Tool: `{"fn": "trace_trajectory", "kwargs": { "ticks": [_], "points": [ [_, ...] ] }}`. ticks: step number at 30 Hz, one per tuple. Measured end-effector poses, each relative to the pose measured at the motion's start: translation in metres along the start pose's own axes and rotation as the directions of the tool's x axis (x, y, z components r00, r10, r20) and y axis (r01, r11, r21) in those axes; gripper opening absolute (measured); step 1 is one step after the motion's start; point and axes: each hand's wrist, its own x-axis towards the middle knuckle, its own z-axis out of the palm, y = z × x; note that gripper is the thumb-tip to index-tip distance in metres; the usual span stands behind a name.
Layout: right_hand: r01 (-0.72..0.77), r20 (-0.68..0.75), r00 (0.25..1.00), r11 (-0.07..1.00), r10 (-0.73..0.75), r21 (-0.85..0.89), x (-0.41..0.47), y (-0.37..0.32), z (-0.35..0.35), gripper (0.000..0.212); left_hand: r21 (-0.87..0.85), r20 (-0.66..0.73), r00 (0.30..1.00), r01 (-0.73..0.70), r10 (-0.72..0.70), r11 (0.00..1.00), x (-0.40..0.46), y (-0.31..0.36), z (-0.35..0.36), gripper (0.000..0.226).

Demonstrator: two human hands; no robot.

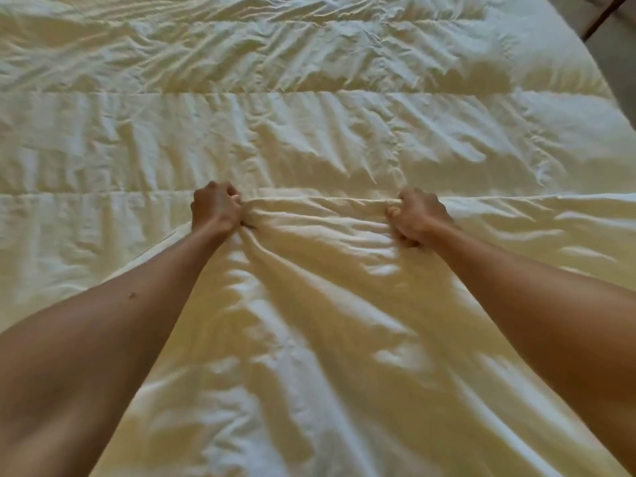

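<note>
Surrounding the sheet: a wrinkled cream quilt [309, 132] covers the bed beyond and to the left, with stitched lines running across it; a strip of floor [616, 74] and a dark bar [602, 15] show at the top right corner.
In the way: both forearms lie over the sheet's sides, and the left one covers part of its slanting left edge.
Sheet: the cream sheet [309, 321] lies over the near part of the bed, its far edge stretched between the two hands.
Hidden: the fingertips are tucked into the cloth; the sheet's near end is cut off at the bottom; what the dark bar belongs to cannot be told.
Left hand [216, 208]: arm stretched forward, fingers clamped round a bunched end of the edge, folds fanning out from it.
Right hand [418, 216]: arm stretched forward, knuckles up, fingers clamped on the same edge.
</note>
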Motion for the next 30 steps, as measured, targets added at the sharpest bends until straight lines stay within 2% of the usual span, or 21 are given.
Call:
{"fn": "trace_trajectory", "kwargs": {
  "ticks": [2,5,7,9,11,13,15,16,18,20,22,25,30],
  "points": [
    [-0.06,-0.035,0.998,0.998,0.059,-0.017,0.006,0.022,0.005,0.035,-0.04,0.094,0.988,-0.118,0.121,0.992,-0.009,0.01,0.021,0.02],
    [-0.044,-0.081,0.996,0.999,0.041,-0.033,0.011,0.036,0.011,0.03,-0.043,0.078,0.965,-0.247,0.25,0.968,-0.02,0.031,0.043,0.024],
    [-0.025,-0.131,0.991,0.999,0.019,-0.04,0.016,0.038,0.005,0.025,-0.022,-0.01,0.979,-0.203,0.202,0.979,-0.014,0.04,0.046,0.022],
    [-0.084,-0.216,0.973,0.996,0.076,-0.028,0.027,0.041,-0.007,0.022,-0.04,-0.062,0.989,-0.135,0.133,0.99,-0.003,0.044,0.046,0.02],
    [-0.197,-0.237,0.951,0.98,0.197,0.024,0.037,0.048,-0.014,0.024,-0.029,-0.041,0.997,-0.062,0.061,0.998,0.003,0.048,0.05,0.019],
    [-0.234,-0.222,0.943,0.968,0.248,0.089,0.04,0.052,-0.013,0.027,-0.034,-0.043,0.999,0.023,-0.024,0.999,-0.003,0.058,0.06,0.02],
    [-0.16,-0.243,0.953,0.982,0.18,0.101,0.032,0.054,-0.01,0.034,-0.053,-0.079,0.996,0.044,-0.048,0.998,-0.019,0.069,0.073,0.03],
    [-0.095,-0.259,0.959,0.992,0.112,0.078,0.023,0.056,-0.008,0.041,-0.046,-0.1,0.995,0.008,-0.013,0.999,-0.031,0.074,0.081,0.038],
    [0.035,-0.29,0.955,0.996,-0.057,-0.082,0.001,0.067,-0.005,0.049,-0.001,-0.099,0.984,-0.148,0.147,0.989,-0.061,0.086,0.098,0.05],
    [0.098,-0.3,0.935,0.95,-0.189,-0.295,-0.014,0.088,0.0,0.049,0.097,0.008,0.945,-0.327,0.327,0.94,-0.088,0.104,0.117,0.053],
    [0.055,-0.31,0.931,0.911,-0.195,-0.409,-0.014,0.117,-0.003,0.039,0.153,0.142,0.908,-0.414,0.395,0.897,-0.101,0.13,0.135,0.055],
    [0.009,-0.35,0.919,0.899,-0.179,-0.438,-0.006,0.158,-0.016,0.031,0.194,0.23,0.916,-0.374,0.329,0.907,-0.104,0.167,0.155,0.067],
    [0.149,-0.266,0.92,0.883,-0.289,-0.446,-0.001,0.212,-0.01,0.064,0.253,0.229,0.83,-0.556,0.509,0.792,-0.127,0.185,0.197,0.073]
  ]
}}
